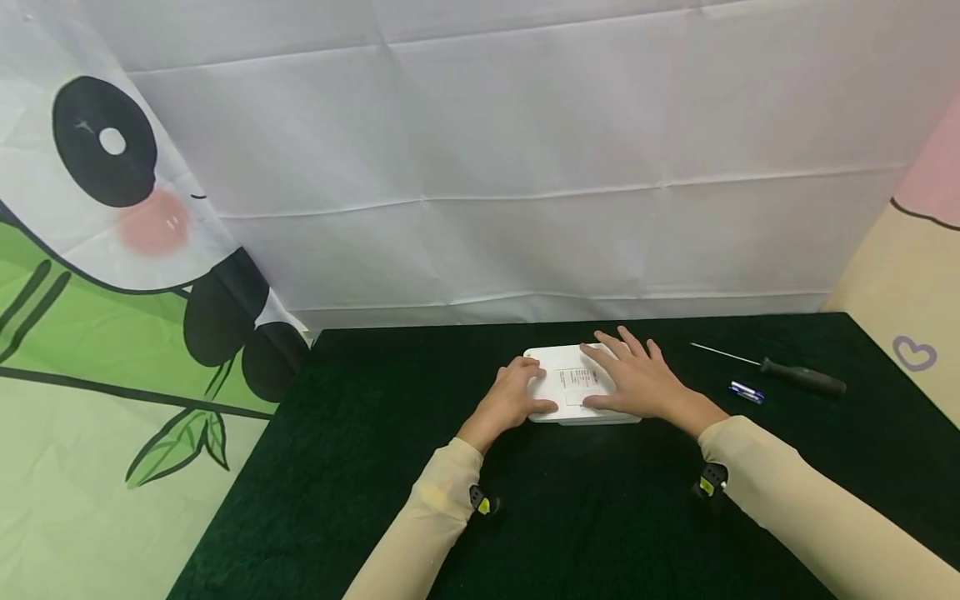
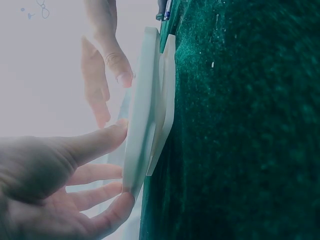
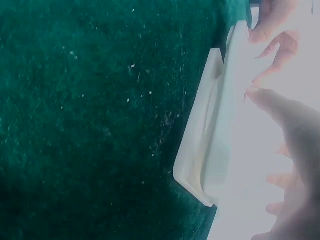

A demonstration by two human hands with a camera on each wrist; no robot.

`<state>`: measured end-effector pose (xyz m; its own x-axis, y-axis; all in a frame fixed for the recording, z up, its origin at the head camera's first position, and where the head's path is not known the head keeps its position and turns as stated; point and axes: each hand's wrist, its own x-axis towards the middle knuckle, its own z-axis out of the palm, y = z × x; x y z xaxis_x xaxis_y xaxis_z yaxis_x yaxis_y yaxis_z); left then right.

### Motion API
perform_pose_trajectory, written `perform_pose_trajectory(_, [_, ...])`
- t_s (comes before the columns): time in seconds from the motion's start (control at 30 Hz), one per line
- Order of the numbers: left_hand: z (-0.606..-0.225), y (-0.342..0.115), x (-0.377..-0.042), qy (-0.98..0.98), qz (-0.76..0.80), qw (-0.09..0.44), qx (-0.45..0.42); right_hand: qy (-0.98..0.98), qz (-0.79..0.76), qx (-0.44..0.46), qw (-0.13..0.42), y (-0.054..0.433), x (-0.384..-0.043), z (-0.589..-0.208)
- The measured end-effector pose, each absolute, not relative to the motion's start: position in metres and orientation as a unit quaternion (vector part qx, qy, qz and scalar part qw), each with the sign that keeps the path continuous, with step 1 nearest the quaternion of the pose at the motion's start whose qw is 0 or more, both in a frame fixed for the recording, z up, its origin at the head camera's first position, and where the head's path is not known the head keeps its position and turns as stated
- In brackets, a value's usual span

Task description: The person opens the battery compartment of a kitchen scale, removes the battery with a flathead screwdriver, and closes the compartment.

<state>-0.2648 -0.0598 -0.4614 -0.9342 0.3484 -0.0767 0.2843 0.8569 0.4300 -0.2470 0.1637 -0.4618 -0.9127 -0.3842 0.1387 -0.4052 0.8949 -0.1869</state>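
A flat white device with rounded corners and a printed label lies on the dark green cloth. Its upper slab sits over a thinner white plate beneath, a narrow gap showing between them. My left hand touches the left end, thumb near the front edge and fingers further back on the top. Spread over the right part is my right hand, its fingers reaching toward the back edge and its thumb near the front. In the right wrist view glare washes out much of the device's top.
Right of the device lies a screwdriver with a dark handle, its thin shaft pointing left. Blue-and-white batteries lie just in front of it. A white cloth hangs behind the table, and printed cloths hang at both sides.
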Motion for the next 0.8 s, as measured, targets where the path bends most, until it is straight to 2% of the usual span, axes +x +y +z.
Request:
perform_pose_trajectory(0.4, [-0.463,-0.060,-0.266,0.960,0.213,0.074,0.166,-0.978,0.135,0.162,0.012,0.167,-0.256,-0.470])
perform_pose_trajectory(0.8, [-0.465,-0.059,-0.265,0.961,0.213,0.068,0.164,-0.967,0.203,0.150,0.025,0.193,-0.252,-0.477])
